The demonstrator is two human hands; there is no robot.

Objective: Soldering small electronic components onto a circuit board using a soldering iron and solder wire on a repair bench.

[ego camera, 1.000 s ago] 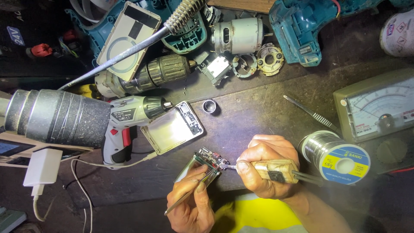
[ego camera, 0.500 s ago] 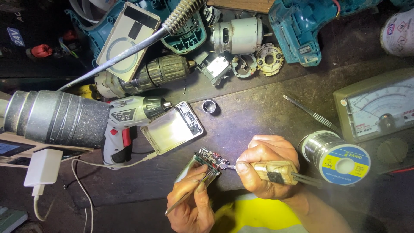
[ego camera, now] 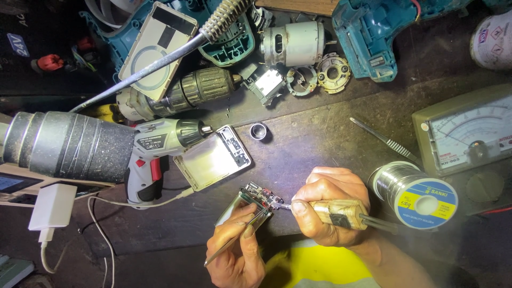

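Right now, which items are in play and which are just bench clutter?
In play:
left hand with tweezers
small circuit board
right hand with soldering iron

Lying about:
solder spool
analog meter
grey cordless screwdriver
motor

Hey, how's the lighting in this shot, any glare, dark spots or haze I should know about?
Head view: light pools on the bench around the small circuit board between the left hand and right hand. The open silver case glares nearly white. The upper left corner falls into deep shadow. A pale haze softens the lower right, below the solder spool.
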